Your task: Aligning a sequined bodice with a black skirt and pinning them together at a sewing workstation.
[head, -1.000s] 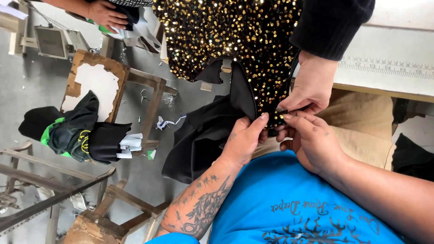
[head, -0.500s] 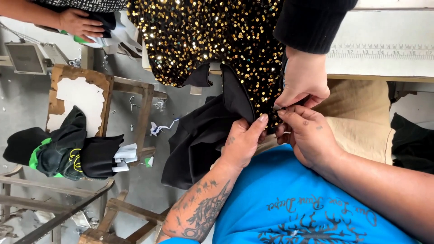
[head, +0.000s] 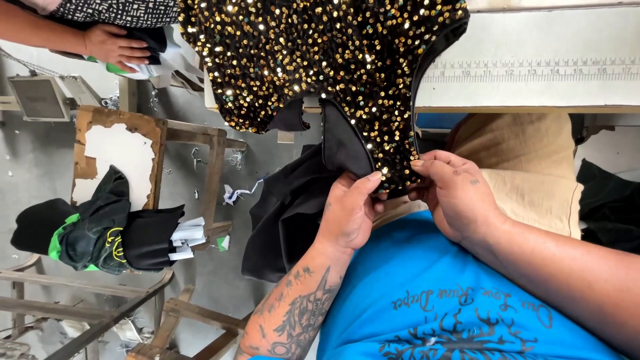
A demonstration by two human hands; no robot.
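A black garment covered in gold sequins (head: 320,60) hangs off the table edge toward my lap, with its plain black lining (head: 287,213) drooping below. My left hand (head: 350,210), on a tattooed forearm, pinches the garment's black edge with the thumb on top. My right hand (head: 457,193) grips the sequined hem just beside it, fingers curled on the fabric. Both hands sit close together above my blue shirt (head: 453,307).
A white table (head: 533,40) with a printed ruler strip runs along the top right. Another person's hand (head: 113,47) rests on items at the top left. A worn wooden stool (head: 160,133) and a second one holding dark and green clothes (head: 100,230) stand on the grey floor.
A dark-sleeved person's hand that touched the garment beside mine has gone from view. My two hands stay on the same hem spot, and the view has shifted slightly.
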